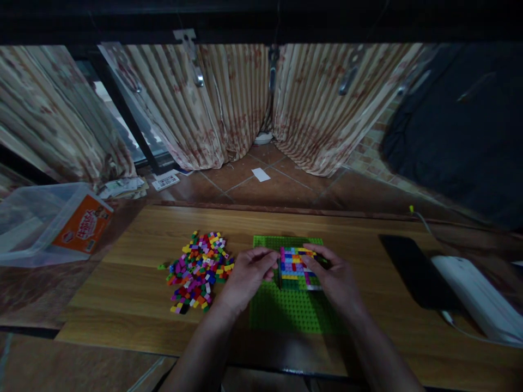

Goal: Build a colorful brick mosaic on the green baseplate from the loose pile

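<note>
A green studded baseplate (pixel 294 313) lies on the wooden table. On its far half stands a block built of coloured toy bricks (pixel 292 267) in purple, blue, yellow, red and green. My left hand (pixel 249 275) is at the block's left side, thumb and forefinger pinched together; whatever is between them is too small to make out. My right hand (pixel 333 275) grips the block's right side, thumb and fingers curled about its top and far edge. Left of my left hand spreads a loose pile of small coloured bricks (pixel 202 267).
A dark flat phone or tablet (pixel 419 269) and a white device (pixel 480 294) with a cable lie at the table's (pixel 134 294) right. A clear plastic bin (pixel 36 218) with an orange label stands left. Beyond are curtains (pixel 232 103) and a tiled floor (pixel 241 182) with papers.
</note>
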### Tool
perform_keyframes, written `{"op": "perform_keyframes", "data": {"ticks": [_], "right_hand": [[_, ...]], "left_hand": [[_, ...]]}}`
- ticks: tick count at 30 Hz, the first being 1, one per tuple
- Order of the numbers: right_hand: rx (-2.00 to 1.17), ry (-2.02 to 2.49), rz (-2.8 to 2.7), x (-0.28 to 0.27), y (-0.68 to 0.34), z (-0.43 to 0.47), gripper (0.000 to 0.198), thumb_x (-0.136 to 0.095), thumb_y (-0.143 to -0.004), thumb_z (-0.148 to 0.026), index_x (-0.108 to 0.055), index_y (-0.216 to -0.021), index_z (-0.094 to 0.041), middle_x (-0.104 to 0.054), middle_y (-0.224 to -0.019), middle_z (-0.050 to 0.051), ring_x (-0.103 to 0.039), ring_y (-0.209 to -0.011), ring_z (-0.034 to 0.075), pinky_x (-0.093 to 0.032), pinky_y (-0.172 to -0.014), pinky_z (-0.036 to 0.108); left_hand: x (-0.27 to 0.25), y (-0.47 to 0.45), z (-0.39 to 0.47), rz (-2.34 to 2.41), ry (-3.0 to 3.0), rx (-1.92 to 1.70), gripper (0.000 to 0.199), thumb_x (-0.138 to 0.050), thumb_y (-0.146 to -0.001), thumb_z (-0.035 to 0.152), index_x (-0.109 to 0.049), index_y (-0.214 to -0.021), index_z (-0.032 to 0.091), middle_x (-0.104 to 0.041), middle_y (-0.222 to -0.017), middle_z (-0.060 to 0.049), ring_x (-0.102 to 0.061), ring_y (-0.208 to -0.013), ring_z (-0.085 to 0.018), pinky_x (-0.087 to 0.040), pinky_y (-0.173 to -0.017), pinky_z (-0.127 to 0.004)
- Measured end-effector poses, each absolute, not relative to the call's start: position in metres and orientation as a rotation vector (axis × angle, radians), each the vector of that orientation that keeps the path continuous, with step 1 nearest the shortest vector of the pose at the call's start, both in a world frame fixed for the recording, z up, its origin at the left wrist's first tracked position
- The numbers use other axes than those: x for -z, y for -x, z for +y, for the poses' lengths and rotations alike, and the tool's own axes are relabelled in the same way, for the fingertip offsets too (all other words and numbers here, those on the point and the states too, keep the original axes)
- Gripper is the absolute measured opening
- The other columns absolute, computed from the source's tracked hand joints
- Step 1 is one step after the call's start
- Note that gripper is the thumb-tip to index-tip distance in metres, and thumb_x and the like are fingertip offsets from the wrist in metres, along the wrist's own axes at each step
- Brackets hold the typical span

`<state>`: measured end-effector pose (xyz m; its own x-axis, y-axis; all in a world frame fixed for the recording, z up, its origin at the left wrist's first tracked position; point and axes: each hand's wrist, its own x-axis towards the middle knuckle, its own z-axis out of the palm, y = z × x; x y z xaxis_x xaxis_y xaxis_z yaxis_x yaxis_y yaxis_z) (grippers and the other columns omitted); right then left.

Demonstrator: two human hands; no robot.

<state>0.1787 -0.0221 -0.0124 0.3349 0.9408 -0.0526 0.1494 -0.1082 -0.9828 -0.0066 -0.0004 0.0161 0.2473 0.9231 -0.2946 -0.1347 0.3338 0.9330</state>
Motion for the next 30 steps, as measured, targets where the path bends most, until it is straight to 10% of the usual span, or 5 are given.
{"op": "perform_keyframes", "data": {"ticks": [30], "right_hand": [[-0.371, 1.231, -1.729, -0.002, -0.152, -0.041, 0.009, -0.065, -0.088, -0.025, -0.068, -0.097, -0.025, -0.067, -0.096, 0.004, -0.06, -0.094, 0.02, -0.05, -0.081, 0.036]], "left_hand": [[-0.016, 0.002, -0.003, 0.886, -0.854, -0.904, 0.029, -0.082, -0.067, 0.029, -0.071, -0.088, 0.011, -0.065, -0.066, 0.001, -0.054, -0.056, -0.007, -0.043, -0.057, -0.021]]}}
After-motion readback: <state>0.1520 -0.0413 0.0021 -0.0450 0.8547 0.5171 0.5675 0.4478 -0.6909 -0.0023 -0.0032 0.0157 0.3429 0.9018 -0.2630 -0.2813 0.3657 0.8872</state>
